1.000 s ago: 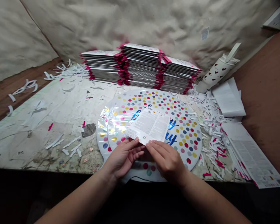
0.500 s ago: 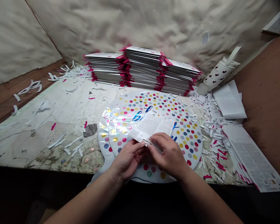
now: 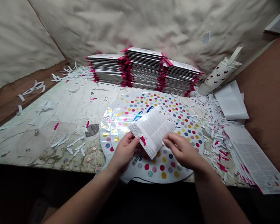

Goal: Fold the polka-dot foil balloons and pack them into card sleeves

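A white printed card packet (image 3: pixel 154 127) is tilted above a round balloon (image 3: pixel 189 130) covered in coloured dots with blue lettering. My left hand (image 3: pixel 127 149) grips the packet's lower left edge between thumb and fingers, beside a small pink piece (image 3: pixel 143 140) lying on it. At the packet's lower right edge my right hand (image 3: pixel 180 147) is closed in a pinch; a small white bit shows at its fingertips, too small to make out. A second clear-edged layer (image 3: pixel 105 133) of balloon shows at the left.
Three stacks of pink-edged packets (image 3: pixel 144 68) stand at the back. A white tumbler with hearts (image 3: pixel 220 76) leans at the right, near paper shreds (image 3: pixel 214 124), white sheets (image 3: pixel 231 99) and flat printed cards (image 3: pixel 259 158). More strips (image 3: pixel 76 146) lie left.
My right hand has moved right, away from my left hand, to the packet's right edge. More of the packet now shows, with a pink piece visible on it.
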### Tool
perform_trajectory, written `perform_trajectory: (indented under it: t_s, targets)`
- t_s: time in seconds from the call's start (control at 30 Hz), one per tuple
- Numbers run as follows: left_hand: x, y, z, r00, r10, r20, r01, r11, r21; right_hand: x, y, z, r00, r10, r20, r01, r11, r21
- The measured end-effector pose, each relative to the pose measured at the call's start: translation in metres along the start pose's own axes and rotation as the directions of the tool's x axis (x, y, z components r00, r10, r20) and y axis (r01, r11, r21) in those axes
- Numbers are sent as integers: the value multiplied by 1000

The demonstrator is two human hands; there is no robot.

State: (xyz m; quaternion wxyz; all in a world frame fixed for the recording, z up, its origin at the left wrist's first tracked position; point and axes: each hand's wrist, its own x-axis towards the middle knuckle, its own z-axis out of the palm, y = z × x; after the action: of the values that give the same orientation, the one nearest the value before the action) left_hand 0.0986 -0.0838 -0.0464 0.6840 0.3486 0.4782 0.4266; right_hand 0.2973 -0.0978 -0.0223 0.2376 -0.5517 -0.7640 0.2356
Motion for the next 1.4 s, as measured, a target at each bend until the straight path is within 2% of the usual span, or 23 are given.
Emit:
perform_trajectory:
  t_s: [0.03,0.1,0.2,0.27,0.37,0.43,0.5,0.57,0.6,0.67,0.7,0.77,0.8,0.83,0.87,0.9,0.97,1.03,1.07,1.1,1.17,1.3,1.4]
  targets:
    - [0,4,-1,999,36,1,-36,999,30,-3,3,-10,999,17,37,-14,997,-79]
    - [-1,11,0,989,144,26,-146,981,124,-6,1,-23,999,40,-29,-46,976,-212]
    - [-4,21,9,951,276,139,-303,920,248,-3,-18,-23,985,2,-173,-17,996,-86]
    - [-6,26,17,924,331,192,-377,873,309,4,-32,-16,989,-50,-141,52,999,11]
    - [-7,34,22,865,458,206,-498,729,469,12,-40,-14,976,-171,-135,166,985,-47]
    - [-7,42,20,764,581,279,-620,542,568,15,-39,-23,898,-249,-362,211,967,-141]
    - [-8,53,14,622,625,470,-752,312,580,16,-37,-36,784,-305,-540,236,952,-195]
    - [-10,65,9,496,636,592,-831,149,536,17,-37,-47,816,-340,-467,334,937,-99]
    - [-11,70,6,455,686,568,-838,114,534,18,-37,-50,851,-328,-410,368,930,20]
    - [-13,77,0,430,817,385,-816,169,552,22,-36,-48,874,-223,-432,371,880,298]
    - [-14,78,-3,467,829,309,-801,248,544,26,-36,-45,858,-131,-497,367,832,415]
    - [-14,77,-10,612,716,336,-754,401,520,36,-33,-37,822,32,-569,374,723,581]
    - [-13,78,-16,661,642,388,-727,422,542,42,-31,-34,828,70,-557,372,674,638]
    - [-10,81,-24,670,626,399,-709,382,592,46,-27,-33,844,88,-530,361,637,681]
    - [-6,87,-34,636,679,367,-689,287,665,50,-22,-32,861,98,-499,342,614,712]
    - [1,98,-47,555,773,306,-638,160,753,51,-16,-32,874,113,-472,318,603,732]
    - [24,130,-76,309,929,203,-407,-64,911,48,1,-34,883,167,-438,252,619,744]
    - [60,169,-106,250,952,180,-145,-147,979,38,22,-34,882,248,-400,147,663,734]
    - [81,188,-118,294,939,180,-56,-171,984,31,32,-32,882,287,-375,84,686,723]
    - [104,205,-126,403,897,183,10,-204,979,25,42,-29,881,322,-347,20,707,707]
    - [150,230,-131,524,824,214,4,-254,967,12,58,-22,878,374,-298,-94,746,659]
    - [219,248,-101,717,645,263,-51,-328,943,-8,66,-11,909,339,-244,-207,873,441]
    - [229,248,-68,810,517,276,-93,-351,932,-24,59,-8,993,91,-78,-86,994,63]
